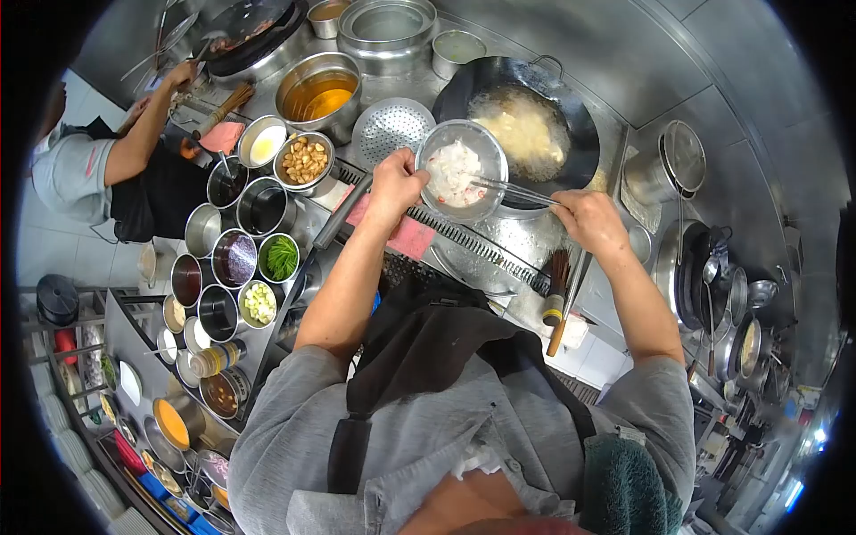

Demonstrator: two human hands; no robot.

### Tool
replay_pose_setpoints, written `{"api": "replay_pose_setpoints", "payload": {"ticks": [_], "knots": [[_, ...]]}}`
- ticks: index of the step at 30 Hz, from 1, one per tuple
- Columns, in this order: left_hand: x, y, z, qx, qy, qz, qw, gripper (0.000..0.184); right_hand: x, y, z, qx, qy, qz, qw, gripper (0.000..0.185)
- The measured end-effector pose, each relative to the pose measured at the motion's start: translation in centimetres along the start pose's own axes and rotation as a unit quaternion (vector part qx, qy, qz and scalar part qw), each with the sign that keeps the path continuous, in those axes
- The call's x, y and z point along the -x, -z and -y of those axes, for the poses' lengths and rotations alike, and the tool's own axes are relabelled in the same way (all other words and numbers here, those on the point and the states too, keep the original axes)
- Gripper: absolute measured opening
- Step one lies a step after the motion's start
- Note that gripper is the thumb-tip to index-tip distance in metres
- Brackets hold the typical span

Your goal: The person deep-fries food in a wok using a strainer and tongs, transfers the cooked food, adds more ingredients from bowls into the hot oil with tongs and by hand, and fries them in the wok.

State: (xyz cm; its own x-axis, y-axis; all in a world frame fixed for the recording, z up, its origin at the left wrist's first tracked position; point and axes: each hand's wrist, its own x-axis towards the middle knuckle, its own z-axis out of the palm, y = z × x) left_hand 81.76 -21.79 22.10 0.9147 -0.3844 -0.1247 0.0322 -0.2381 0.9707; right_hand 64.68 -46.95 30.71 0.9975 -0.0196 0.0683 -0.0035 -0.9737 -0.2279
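Clock directions are taken from the clear bowl [489, 150]. The bowl, containing pale pieces [453, 173], is located over the near side of the wok [582, 147]; whether it touches the wok rim cannot be determined. The left hand [399, 185], at 9 o'clock, has its fingers closed on the bowl rim. The right hand [590, 220], at 4 o'clock, has its fingers closed around a slender metal utensil [517, 189], its tips inside the bowl.

Status, by judgement: partway. Done: the bowl is filled, and the wok, at 2 o'clock, contains bubbling liquid with pale pieces [510, 125] in it. Left: the bowl's portion is outside the liquid. Whether the utensil is stirring or lifting cannot be determined. The perforated ladle [392, 132], at 10 o'clock, is in neither hand. Chopped greens [280, 258] occupy a container at 8 o'clock.
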Motion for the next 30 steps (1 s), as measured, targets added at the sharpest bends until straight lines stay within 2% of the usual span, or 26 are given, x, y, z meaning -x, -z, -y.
{"api": "replay_pose_setpoints", "payload": {"ticks": [4, 9, 11, 17, 19, 20, 25, 27, 29, 30], "knots": [[-0.3, 0.0, 1.1, -0.006, -0.004, -0.002, 1.0, 0.016, 0.7, 1.6, 0.2, -0.048, -0.01, -0.035, 0.998, 0.016], [-0.9, 0.6, 2.7, -0.036, 0.003, -0.007, 0.999, 0.011, -0.6, 5.1, -0.4, -0.098, -0.101, -0.11, 0.984, 0.02], [-0.7, 1.0, 3.3, -0.038, 0.021, -0.015, 0.999, 0.012, -2.2, 5.7, -1.4, -0.099, -0.101, -0.127, 0.982, 0.022], [0.1, 1.8, 4.6, 0.011, 0.045, -0.037, 0.998, 0.016, -11.0, 4.0, -6.1, 0.106, -0.111, -0.086, 0.984, 0.017], [0.4, 2.0, 4.8, 0.019, 0.043, -0.044, 0.998, 0.016, -14.0, 1.9, -6.6, 0.114, -0.111, -0.103, 0.982, 0.015], [0.7, 2.2, 4.6, 0.015, 0.049, -0.048, 0.998, 0.016, -15.0, 1.4, -6.1, 0.136, -0.158, -0.074, 0.975, 0.02], [1.3, 3.7, 4.9, 0.032, 0.067, -0.075, 0.994, 0.018, -16.7, 0.8, -6.0, 0.117, -0.141, -0.102, 0.978, 0.025], [1.1, 3.9, 4.8, 0.043, 0.076, -0.083, 0.993, 0.018, -15.0, 2.0, -4.8, 0.069, -0.082, -0.183, 0.977, 0.028], [0.9, 4.0, 5.0, 0.029, 0.027, -0.095, 0.995, 0.019, -12.6, 3.6, -2.5, 0.022, -0.063, -0.146, 0.987, 0.03], [1.0, 4.1, 4.1, 0.033, 0.037, -0.088, 0.995, 0.019, -10.9, 3.6, -1.6, 0.001, -0.028, -0.157, 0.987, 0.03]]}}
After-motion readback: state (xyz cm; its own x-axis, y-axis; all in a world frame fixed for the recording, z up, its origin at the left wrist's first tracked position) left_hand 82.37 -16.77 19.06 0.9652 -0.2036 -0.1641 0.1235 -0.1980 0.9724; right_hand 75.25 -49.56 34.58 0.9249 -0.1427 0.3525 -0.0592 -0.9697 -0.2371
